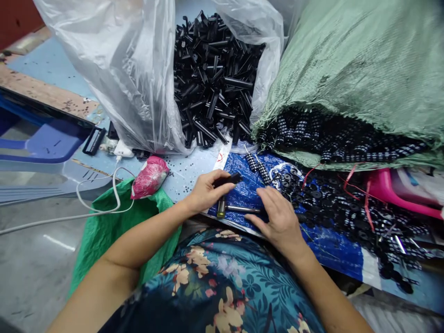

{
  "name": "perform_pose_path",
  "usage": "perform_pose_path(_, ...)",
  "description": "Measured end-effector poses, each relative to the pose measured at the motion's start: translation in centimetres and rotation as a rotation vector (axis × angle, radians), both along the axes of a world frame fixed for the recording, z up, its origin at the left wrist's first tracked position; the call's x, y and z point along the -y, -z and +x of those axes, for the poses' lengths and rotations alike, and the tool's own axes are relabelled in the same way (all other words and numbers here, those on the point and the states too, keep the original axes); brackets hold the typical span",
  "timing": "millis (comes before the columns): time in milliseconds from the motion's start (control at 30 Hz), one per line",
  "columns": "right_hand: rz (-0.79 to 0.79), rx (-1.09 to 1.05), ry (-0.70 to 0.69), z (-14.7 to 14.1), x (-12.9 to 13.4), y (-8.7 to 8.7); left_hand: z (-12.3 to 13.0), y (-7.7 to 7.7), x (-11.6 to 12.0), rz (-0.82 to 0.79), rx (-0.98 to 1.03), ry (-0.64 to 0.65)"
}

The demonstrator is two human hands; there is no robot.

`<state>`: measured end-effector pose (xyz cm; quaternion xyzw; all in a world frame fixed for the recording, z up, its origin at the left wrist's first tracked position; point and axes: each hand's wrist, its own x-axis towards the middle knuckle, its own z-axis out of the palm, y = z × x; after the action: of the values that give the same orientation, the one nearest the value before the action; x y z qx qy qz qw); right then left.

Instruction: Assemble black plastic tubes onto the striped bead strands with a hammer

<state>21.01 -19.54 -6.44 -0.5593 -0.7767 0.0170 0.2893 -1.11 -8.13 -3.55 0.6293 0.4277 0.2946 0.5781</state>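
Black tube [236,177] in left hand [207,188], metal rod [243,209] just beside right hand [280,222]

We wear a teal floral garment [258,289] with a large peach blossom [227,309] low on its front, pale lilac petals [229,267] above that blossom, fern-like leaves [277,270] to its upper right and dark navy cloth [138,310] to its left, while our left hand [205,189] and right hand [280,222] are bare.
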Motion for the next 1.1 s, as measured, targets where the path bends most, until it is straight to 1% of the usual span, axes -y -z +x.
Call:
perform_pose_path(33, -0.029, 0.064, 0.004, 0.3, 0.2, 0.2, -0.9, 0.0, -0.8, 0.151, -0.153, 0.017)
perform_pose_path(67, -0.05, 0.116, 0.0, 0.5, 0.4, 0.3, -1.7, 0.0, -1.5, 0.255, -0.297, 0.051)
perform_pose_path(100, -0.057, 0.143, -0.005, 0.7, 0.5, 0.3, -2.4, -0.1, -2.2, 0.313, -0.422, 0.097)
perform_pose_path(133, -0.046, 0.137, -0.003, 0.8, 0.5, 0.2, -2.9, -0.2, -2.8, 0.336, -0.516, 0.146)
perform_pose_path(200, 0.019, 0.059, 0.035, 0.7, 0.2, -0.2, -3.6, -0.3, -3.5, 0.302, -0.615, 0.233)
perform_pose_path(267, 0.106, -0.049, 0.087, 0.3, -0.5, -0.7, -3.6, -0.4, -3.8, 0.216, -0.618, 0.281)
perform_pose_path(333, 0.16, -0.073, 0.108, -0.3, -1.4, -1.1, -3.4, -0.3, -3.7, 0.14, -0.578, 0.292)
perform_pose_path(367, 0.156, -0.032, 0.102, -0.7, -1.9, -1.1, -3.3, -0.2, -3.6, 0.115, -0.555, 0.283)
perform_pose_path(467, 0.066, 0.163, 0.055, -1.6, -2.8, -1.1, -3.0, 0.1, -3.5, 0.071, -0.498, 0.253)
perform_pose_path(500, 0.049, 0.185, 0.039, -1.9, -2.8, -1.1, -3.0, 0.3, -3.5, 0.065, -0.487, 0.25)
perform_pose_path(533, 0.057, 0.165, 0.021, -2.0, -2.8, -1.2, -3.1, 0.4, -3.7, 0.066, -0.481, 0.255)
perform_pose_path(600, 0.124, 0.046, -0.036, -2.3, -2.5, -1.5, -3.2, 0.6, -4.1, 0.077, -0.491, 0.272)
perform_pose_path(667, 0.192, -0.064, -0.118, -2.6, -2.2, -1.6, -3.1, 0.9, -4.5, 0.084, -0.501, 0.287)
perform_pose_path(700, 0.192, -0.076, -0.165, -2.9, -2.1, -1.6, -3.0, 1.0, -4.7, 0.089, -0.501, 0.294)
perform_pose_path(733, 0.163, -0.055, -0.209, -3.2, -2.0, -1.6, -2.8, 1.1, -4.8, 0.093, -0.502, 0.305)
perform_pose_path(833, 0.0, 0.103, -0.304, -4.0, -1.9, -1.1, -1.9, 1.1, -4.8, 0.146, -0.56, 0.317)
perform_pose_path(900, -0.053, 0.133, -0.342, -3.9, -1.8, -0.9, -2.2, 0.4, -4.8, 0.206, -0.634, 0.316)
perform_pose_path(933, -0.057, 0.106, -0.359, -3.6, -1.6, -0.9, -2.9, -0.4, -4.8, 0.223, -0.654, 0.34)
perform_pose_path(967, -0.054, 0.066, -0.367, -3.0, -1.5, -1.0, -4.1, -1.3, -4.8, 0.209, -0.65, 0.403)
perform_pose_path(1000, -0.049, 0.026, -0.362, -2.2, -1.2, -1.0, -5.8, -2.3, -4.9, 0.167, -0.632, 0.485)
perform_pose_path(1033, -0.042, -0.001, -0.34, -1.4, -1.0, -1.0, -7.8, -3.5, -5.0, 0.079, -0.578, 0.617)
perform_pose_path(1067, -0.029, -0.014, -0.302, -0.5, -0.8, -0.9, -9.9, -4.6, -5.1, -0.055, -0.529, 0.747)
perform_pose_path(1100, -0.015, -0.01, -0.253, 0.4, -0.5, -0.7, -11.8, -5.6, -5.2, -0.151, -0.508, 0.785)
